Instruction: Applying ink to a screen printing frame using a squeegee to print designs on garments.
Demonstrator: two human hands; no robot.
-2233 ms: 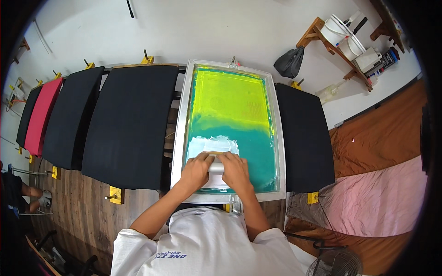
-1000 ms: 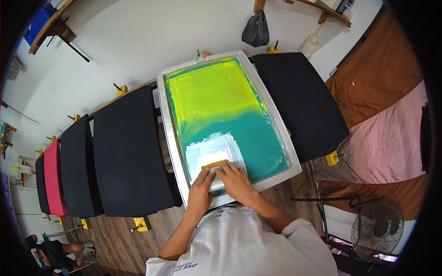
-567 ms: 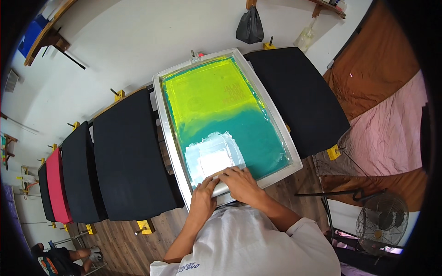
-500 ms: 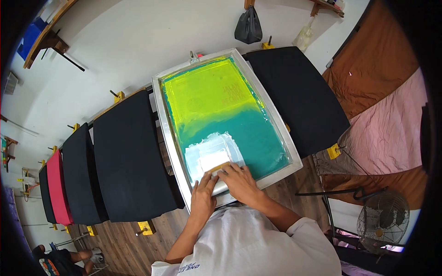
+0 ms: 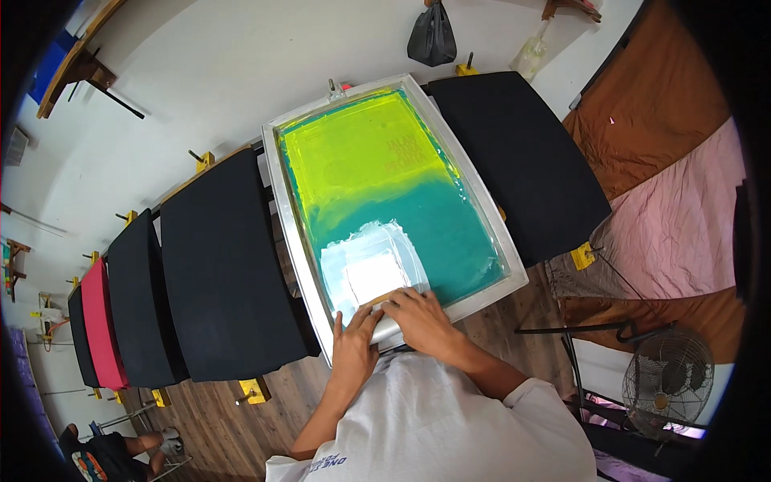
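Observation:
A screen-printing frame (image 5: 507, 233) with a pale metal border lies tilted in front of me. Its mesh is yellow-green at the far end and teal (image 5: 434, 241) nearer. White ink (image 5: 377, 269) covers a patch at the near left. Both my hands grip a squeegee (image 5: 385, 297) with a wooden edge, at the near end of that patch. My left hand (image 5: 356, 337) curls over its left part, close to the frame's near border. My right hand (image 5: 419, 319) closes on its right part. The squeegee's blade is hidden.
Black padded boards (image 5: 229, 273) flank the frame on the left, another black board (image 5: 518, 161) on the right. A red board (image 5: 103, 321) stands farther left. Yellow clamps (image 5: 253, 391) jut from the boards. A fan (image 5: 669, 377) stands at the right; a person (image 5: 120, 450) is at the lower left.
My hands have drawn the squeegee slightly toward me, nearer the frame's near border. The whole view has shifted a little; both hands keep their grip.

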